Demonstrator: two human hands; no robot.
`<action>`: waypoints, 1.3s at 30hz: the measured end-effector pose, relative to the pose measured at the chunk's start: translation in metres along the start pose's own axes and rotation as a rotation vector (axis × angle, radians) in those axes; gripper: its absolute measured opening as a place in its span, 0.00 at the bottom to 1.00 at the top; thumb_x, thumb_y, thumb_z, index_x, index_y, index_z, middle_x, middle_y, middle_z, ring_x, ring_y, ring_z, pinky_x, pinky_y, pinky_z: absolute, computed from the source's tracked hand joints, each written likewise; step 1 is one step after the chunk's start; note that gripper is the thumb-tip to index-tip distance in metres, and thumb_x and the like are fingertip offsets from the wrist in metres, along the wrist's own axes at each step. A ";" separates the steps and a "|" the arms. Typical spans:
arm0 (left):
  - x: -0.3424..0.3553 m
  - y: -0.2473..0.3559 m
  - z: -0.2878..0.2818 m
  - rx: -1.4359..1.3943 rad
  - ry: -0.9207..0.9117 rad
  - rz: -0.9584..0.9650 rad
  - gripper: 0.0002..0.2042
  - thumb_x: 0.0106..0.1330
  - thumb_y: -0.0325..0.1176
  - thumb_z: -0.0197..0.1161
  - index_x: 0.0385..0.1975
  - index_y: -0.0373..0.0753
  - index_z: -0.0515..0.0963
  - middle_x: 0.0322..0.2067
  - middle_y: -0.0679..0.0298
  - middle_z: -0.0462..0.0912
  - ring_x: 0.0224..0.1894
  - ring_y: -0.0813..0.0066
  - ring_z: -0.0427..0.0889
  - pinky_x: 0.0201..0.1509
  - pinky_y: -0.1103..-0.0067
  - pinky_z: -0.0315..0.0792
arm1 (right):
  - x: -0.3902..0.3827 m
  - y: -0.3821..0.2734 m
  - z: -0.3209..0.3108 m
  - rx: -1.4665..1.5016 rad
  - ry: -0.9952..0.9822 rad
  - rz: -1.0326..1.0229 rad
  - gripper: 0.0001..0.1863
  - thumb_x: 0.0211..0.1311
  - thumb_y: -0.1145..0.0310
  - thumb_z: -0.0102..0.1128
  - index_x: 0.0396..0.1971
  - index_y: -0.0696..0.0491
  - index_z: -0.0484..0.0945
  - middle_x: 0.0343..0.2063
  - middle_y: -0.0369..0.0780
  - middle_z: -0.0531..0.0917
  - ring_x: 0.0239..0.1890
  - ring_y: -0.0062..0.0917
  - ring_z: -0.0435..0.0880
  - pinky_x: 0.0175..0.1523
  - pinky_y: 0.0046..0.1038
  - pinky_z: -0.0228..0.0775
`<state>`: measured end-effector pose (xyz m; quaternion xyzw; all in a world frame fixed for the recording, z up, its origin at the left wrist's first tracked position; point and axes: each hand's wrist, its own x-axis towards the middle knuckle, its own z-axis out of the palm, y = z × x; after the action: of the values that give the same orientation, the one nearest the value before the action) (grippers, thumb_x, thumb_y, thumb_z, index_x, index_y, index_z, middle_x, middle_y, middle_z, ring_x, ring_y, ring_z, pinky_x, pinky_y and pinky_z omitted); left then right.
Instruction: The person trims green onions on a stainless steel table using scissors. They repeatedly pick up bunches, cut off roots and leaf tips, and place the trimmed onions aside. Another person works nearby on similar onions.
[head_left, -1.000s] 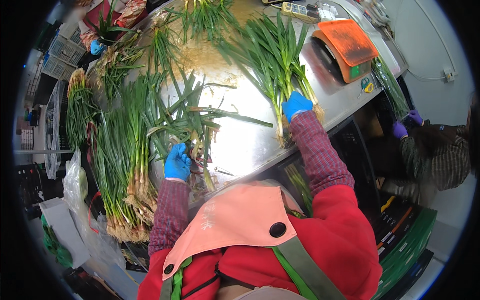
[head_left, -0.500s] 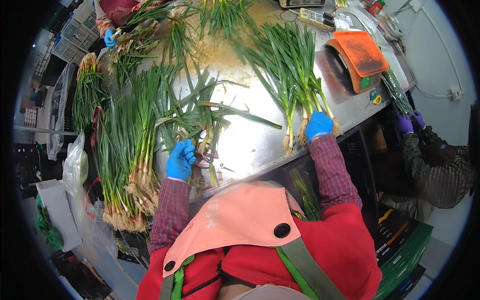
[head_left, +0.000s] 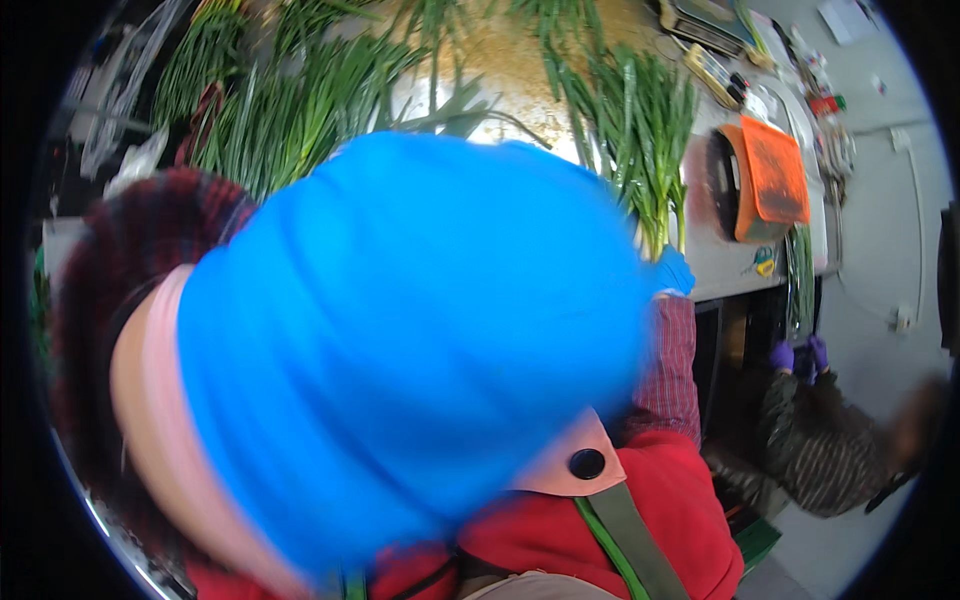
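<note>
My left hand (head_left: pixel 420 330), in a blue glove, is raised right up to the camera and fills the middle of the picture. It is blurred, and its fingers cannot be made out. Past it, at the table's near edge, my right hand (head_left: pixel 674 272) in a matching glove is closed around the pale lower ends of a bunch of green garlic (head_left: pixel 645 140). The long flat leaves of this bunch point away from me. The root ends are hidden behind my hands. Another heap of green garlic (head_left: pixel 290 120) lies on the left, its lower part covered by my left hand.
An orange-topped scale (head_left: pixel 775 175) stands on the metal table (head_left: pixel 715 270) at right, with scissors (head_left: pixel 765 262) near it. Behind are a power strip (head_left: pixel 712 75) and another device (head_left: pixel 705 22). At far right a co-worker's purple-gloved hands (head_left: pixel 798 354) hold long green stalks (head_left: pixel 800 280).
My left hand has risen from the loose leaves on the table to just before the camera. The view has shifted; my right hand stays at the base of the right bunch.
</note>
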<state>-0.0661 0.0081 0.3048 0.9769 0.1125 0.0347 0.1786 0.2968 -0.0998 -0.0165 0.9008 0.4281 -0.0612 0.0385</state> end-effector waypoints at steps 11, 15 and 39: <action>-0.037 0.005 0.031 -0.070 0.187 0.178 0.17 0.57 0.39 0.68 0.41 0.33 0.79 0.35 0.52 0.82 0.38 0.54 0.82 0.43 0.68 0.76 | -0.030 -0.109 0.012 1.075 -0.380 -0.308 0.33 0.53 0.58 0.67 0.56 0.60 0.71 0.50 0.52 0.78 0.51 0.45 0.77 0.58 0.40 0.68; -0.079 -0.043 0.052 -0.173 0.396 -0.151 0.17 0.59 0.40 0.66 0.40 0.32 0.79 0.33 0.51 0.81 0.36 0.54 0.82 0.41 0.68 0.76 | -0.026 -0.139 0.032 0.893 -0.171 -0.359 0.34 0.57 0.56 0.65 0.57 0.64 0.69 0.51 0.55 0.77 0.55 0.42 0.76 0.60 0.36 0.68; -0.292 -0.158 0.241 -0.282 1.023 -1.089 0.11 0.62 0.37 0.66 0.35 0.36 0.81 0.34 0.52 0.81 0.38 0.52 0.80 0.41 0.65 0.73 | -0.033 -0.311 0.077 0.608 -0.222 -0.389 0.22 0.52 0.62 0.63 0.44 0.60 0.76 0.38 0.56 0.82 0.44 0.50 0.82 0.47 0.43 0.75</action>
<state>-0.3568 0.0016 0.0155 0.6136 0.6419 0.4042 0.2193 0.0286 0.0619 -0.0937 0.7608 0.5468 -0.2890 -0.1967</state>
